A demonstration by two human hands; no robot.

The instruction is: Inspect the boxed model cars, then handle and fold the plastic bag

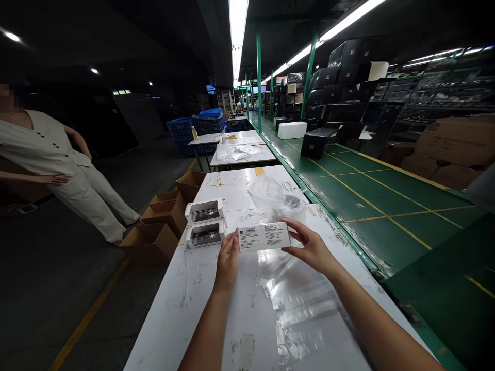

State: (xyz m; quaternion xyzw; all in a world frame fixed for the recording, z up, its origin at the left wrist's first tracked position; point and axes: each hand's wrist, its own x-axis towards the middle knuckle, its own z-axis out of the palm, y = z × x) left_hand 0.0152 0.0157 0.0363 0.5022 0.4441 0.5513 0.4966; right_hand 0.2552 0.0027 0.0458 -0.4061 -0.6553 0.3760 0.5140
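Both my hands hold a flat white printed card or slim carton (264, 237) by its short ends, above the white workbench (232, 188). My left hand (228, 260) pinches the left end, and my right hand (311, 248) grips the right end. Just left of my left hand, two white boxes with clear windows (204, 212) (204, 233) lie side by side, dark contents showing inside. A crumpled clear plastic bag (271, 193) lies beyond the card. Clear plastic film (296, 293) lies under my right forearm.
Open cardboard boxes (164, 211) stand along the bench's left side, next to a standing person in pale clothes (64, 165). A green conveyor line (371, 206) runs along the right edge. More white tables and blue crates (207, 126) stand farther ahead.
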